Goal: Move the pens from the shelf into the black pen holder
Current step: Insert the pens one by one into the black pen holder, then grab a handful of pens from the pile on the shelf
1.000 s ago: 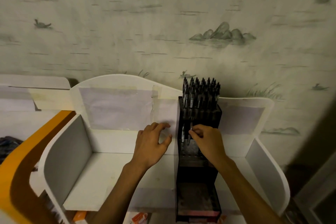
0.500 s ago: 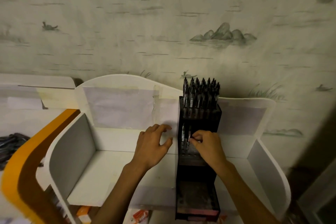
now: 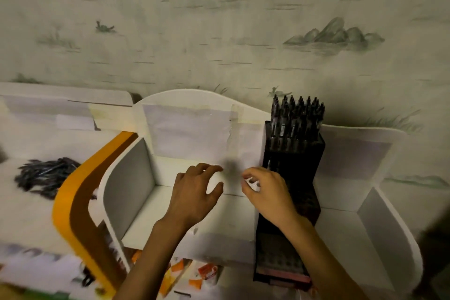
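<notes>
Now, between pens | black pen holder, a tall matte slotted block, back rows full of dark upright pens | right hand just left of it, fingers curled, apparently empty | left hand further left, fingers spread | loose pen pile far left; next fetch there.

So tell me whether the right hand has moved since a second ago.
Yes: the right hand has drawn back leftward, off the tall black pen holder.

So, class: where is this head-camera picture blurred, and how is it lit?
Head view: dim, warm light; the pile of pens at far left is smeared by motion blur, the lower left edge too; the black pen holder stays fairly sharp; shelf edges bow from the wide lens.
</notes>
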{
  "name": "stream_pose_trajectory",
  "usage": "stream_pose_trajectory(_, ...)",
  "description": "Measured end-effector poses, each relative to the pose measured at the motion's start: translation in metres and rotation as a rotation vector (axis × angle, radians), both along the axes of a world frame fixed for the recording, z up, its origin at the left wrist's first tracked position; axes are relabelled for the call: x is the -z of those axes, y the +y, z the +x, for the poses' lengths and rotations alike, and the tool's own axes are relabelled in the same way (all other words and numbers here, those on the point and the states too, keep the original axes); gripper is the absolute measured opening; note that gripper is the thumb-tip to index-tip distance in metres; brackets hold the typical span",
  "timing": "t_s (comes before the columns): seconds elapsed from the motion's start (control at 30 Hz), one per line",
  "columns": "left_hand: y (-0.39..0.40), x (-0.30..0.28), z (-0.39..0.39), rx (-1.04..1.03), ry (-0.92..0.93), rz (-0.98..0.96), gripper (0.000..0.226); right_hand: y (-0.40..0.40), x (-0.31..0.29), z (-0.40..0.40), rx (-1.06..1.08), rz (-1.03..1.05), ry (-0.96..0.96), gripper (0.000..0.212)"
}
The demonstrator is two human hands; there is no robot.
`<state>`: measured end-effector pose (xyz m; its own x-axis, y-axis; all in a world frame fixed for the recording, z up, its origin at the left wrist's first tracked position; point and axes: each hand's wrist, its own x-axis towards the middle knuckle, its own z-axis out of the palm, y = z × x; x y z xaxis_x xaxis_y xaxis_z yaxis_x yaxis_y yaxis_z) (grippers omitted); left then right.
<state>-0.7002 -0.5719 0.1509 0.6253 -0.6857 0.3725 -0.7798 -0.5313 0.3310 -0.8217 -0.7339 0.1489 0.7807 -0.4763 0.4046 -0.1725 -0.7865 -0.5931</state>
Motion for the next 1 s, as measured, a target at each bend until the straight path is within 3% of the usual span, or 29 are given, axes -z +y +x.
stream_pose_trajectory(0.43,0.187,-0.006,0.075,-0.173,-0.048,-0.023,0.046,0.173,-0.014,0.114,-0.195,-0.04,0.027,0.024)
stream_pose_trajectory(0.73,0.356,-0.001,0.163,-0.251,-0.069,-0.037,0.048,0.331,-0.02,0.219,-0.245,-0.093,-0.084,0.019)
stream_pose_trajectory(1.0,0.457,0.022,0.243,-0.301,-0.016,0.059,0.044,0.417,-0.002,0.289,-0.267,-0.052,-0.053,0.02)
